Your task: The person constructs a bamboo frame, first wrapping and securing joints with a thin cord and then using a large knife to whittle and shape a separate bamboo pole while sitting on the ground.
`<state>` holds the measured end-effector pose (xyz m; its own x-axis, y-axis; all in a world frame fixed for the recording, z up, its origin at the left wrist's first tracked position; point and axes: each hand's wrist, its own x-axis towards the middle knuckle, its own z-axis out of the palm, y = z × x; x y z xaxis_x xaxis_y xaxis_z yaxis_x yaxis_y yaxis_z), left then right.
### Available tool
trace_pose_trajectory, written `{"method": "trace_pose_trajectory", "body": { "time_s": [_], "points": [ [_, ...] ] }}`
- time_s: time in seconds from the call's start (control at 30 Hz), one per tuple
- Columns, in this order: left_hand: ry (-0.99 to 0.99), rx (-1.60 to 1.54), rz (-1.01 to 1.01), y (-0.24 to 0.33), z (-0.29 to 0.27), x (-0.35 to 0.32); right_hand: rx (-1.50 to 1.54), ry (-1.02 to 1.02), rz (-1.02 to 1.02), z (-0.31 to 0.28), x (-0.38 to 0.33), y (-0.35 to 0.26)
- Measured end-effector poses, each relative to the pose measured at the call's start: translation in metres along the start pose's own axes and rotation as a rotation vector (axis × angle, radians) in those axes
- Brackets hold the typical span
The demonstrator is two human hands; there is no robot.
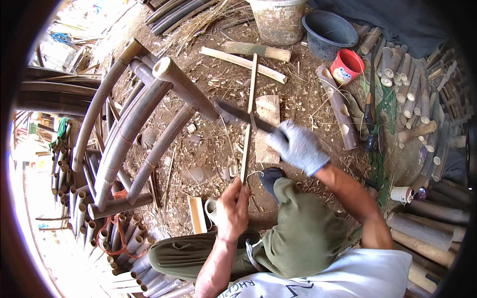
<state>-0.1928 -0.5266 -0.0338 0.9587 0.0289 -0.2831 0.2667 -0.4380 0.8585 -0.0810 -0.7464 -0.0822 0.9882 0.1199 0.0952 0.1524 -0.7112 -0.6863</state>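
My bare left hand [232, 208] is closed around the lower end of a long, thin bamboo strip [253, 84], which points away from me. In my right hand [298, 148], covered by a grey glove, is the handle of a large knife [237, 112] with a dark blade. The blade crosses the strip near its middle and seems to touch it. Beneath the knife and beside the strip lies a pale, flat wooden block [267, 146] on the ground. The strip's far end reaches a short split piece of bamboo [258, 50].
A bamboo frame [126, 124] stands at my left, above bundled bamboo tubes [131, 243]. At the far side are a white bucket [278, 25], a black bucket [329, 37] and a red tub [346, 67]. Cut bamboo poles [412, 84] are stacked at right; shavings litter the dirt.
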Motion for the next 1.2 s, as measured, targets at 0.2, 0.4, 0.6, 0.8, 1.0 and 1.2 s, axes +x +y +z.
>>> {"method": "trace_pose_trajectory", "body": {
  "time_s": [0.2,0.4,0.6,0.8,1.0,1.2],
  "points": [
    [-0.011,-0.062,-0.007,-0.024,-0.013,-0.049,-0.201,0.036,-0.062,-0.023,0.028,0.035],
    [-0.034,-0.051,-0.021,-0.026,-0.021,-0.072,-0.245,0.007,0.013,-0.044,0.058,0.052],
    [-0.03,-0.096,-0.009,-0.037,-0.021,-0.065,-0.07,-0.095,-0.204,-0.041,0.03,0.036],
    [-0.096,-0.082,-0.018,-0.027,-0.026,-0.06,-0.051,0.203,0.244,-0.076,0.066,0.088],
    [-0.113,-0.551,-0.093,0.012,-0.005,0.017,0.064,0.044,-0.037,-0.043,-0.004,-0.007],
    [-0.072,-0.685,-0.087,0.036,0.01,0.04,-0.045,-0.067,-0.224,-0.016,-0.035,-0.02]
  ]
}}
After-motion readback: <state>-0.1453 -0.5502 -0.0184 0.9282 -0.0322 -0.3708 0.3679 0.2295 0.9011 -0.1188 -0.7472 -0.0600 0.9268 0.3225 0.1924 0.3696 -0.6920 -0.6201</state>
